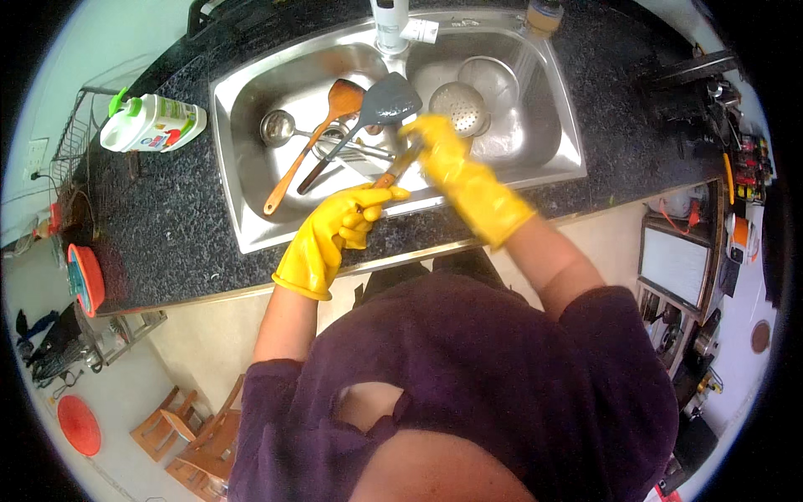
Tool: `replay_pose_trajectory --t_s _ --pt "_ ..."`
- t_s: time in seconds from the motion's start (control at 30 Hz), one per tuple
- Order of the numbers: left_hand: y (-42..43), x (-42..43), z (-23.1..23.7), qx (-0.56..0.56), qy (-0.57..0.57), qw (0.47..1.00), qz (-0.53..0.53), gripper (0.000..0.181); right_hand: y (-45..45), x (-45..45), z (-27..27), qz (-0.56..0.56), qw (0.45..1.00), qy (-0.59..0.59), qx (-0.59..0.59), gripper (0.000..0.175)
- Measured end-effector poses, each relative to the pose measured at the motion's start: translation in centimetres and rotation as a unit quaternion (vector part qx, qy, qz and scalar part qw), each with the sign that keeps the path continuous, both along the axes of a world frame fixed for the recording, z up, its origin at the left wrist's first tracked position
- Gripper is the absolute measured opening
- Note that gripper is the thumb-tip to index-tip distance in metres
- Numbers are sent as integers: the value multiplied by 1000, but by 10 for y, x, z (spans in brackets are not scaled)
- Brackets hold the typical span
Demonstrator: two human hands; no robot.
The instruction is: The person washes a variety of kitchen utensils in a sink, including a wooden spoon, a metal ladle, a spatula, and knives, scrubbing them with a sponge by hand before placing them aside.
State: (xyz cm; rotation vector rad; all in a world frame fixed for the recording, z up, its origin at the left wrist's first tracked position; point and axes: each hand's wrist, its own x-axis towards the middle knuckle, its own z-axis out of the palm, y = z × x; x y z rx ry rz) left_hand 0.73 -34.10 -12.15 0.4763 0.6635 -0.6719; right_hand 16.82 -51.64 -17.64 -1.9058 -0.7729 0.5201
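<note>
My left hand (339, 229), in a yellow rubber glove, grips the wooden handle of a utensil (386, 181) over the front rim of the double sink (226, 207). My right hand (445, 147), in a matching glove and blurred, is closed around the utensil's upper part; its head is hidden. In the left basin lie a wooden spatula (347, 99), a black turner (392, 100) resting over the basin divider, a metal ladle (278, 128) and other metal utensils. A perforated metal skimmer (457, 108) sits in the right basin, beside my right hand.
A white pump bottle (154, 123) lies left of the sink on the dark speckled counter (163, 251). A white container (390, 28) stands at the sink's back, a jar of brownish liquid (544, 17) at the back right. An orange basin (91, 279) sits far left.
</note>
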Motion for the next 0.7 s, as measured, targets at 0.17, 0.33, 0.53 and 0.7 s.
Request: replay_pose_trajectory --t_s 0.17,0.33,0.53,0.7 --pt "1 10 0 8 13 997 73 53 5 -2 -1 -9 1000 -15 -20 26" --pt "14 9 -23 -90 -13 987 129 63 16 -12 9 23 999 8 20 24" --pt "5 22 -25 257 -26 966 -23 46 30 -25 19 61 991 -103 62 24" --pt "-15 19 32 728 -105 656 -169 48 17 42 -12 6 996 -87 -18 20"
